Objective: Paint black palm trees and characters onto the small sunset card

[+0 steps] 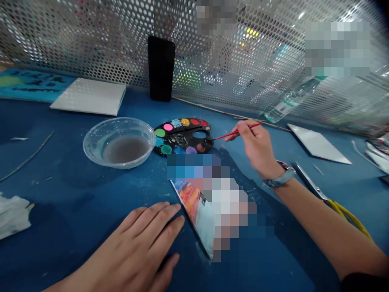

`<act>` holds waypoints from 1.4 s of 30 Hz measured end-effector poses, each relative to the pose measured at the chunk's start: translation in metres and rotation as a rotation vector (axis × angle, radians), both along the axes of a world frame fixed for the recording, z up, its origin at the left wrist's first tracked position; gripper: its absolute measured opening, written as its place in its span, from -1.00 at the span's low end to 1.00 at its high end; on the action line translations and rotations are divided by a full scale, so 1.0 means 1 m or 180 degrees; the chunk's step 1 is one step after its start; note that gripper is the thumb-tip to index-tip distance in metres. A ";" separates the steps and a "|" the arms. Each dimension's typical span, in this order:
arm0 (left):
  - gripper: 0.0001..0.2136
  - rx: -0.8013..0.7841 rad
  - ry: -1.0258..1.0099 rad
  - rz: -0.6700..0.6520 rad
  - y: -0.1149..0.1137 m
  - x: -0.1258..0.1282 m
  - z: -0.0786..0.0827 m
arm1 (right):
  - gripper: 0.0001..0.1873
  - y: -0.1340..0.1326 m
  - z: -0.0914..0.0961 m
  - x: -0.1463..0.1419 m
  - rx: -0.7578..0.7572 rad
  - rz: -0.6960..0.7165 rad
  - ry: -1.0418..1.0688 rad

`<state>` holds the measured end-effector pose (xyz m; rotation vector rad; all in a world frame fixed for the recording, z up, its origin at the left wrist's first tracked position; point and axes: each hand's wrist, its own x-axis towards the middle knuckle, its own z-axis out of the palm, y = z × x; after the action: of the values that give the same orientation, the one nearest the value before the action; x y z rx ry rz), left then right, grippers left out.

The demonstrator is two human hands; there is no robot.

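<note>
Right hand [258, 151] pinches brush [235, 133], tip in palette [182, 140] right well; left hand [142, 239] flat, empty, below palette. Load sparingly.

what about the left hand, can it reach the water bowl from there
Probably yes: the left hand lies flat and empty on the blue table, and only bare tabletop lies between it and the bowl just ahead.

Craft/art workshop: blue worktable [75, 211] w/ paint palette [182, 136], water bowl [119, 142], blank canvases [89, 96], perforated metal divider [91, 36].
</note>
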<state>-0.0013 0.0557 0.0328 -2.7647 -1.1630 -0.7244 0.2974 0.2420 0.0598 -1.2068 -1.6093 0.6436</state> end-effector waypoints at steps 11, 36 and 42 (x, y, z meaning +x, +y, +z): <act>-0.66 0.0112 -0.0105 0.0002 0.004 0.002 0.007 | -0.84 -0.064 0.007 -0.005 -0.0902 0.0386 0.1050; -0.57 -0.0411 0.0016 -0.0202 -0.001 0.002 -0.013 | -0.75 -0.111 0.002 -0.030 -0.1037 0.1062 -0.0101; -0.56 -0.0439 0.0009 -0.0174 0.002 0.005 -0.015 | -0.74 -0.109 0.005 -0.036 -0.0911 0.0982 -0.0407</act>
<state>0.0036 0.0573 0.0182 -2.9196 -1.1840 -0.6692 0.2609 0.1331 0.0652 -1.2326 -1.8774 1.0392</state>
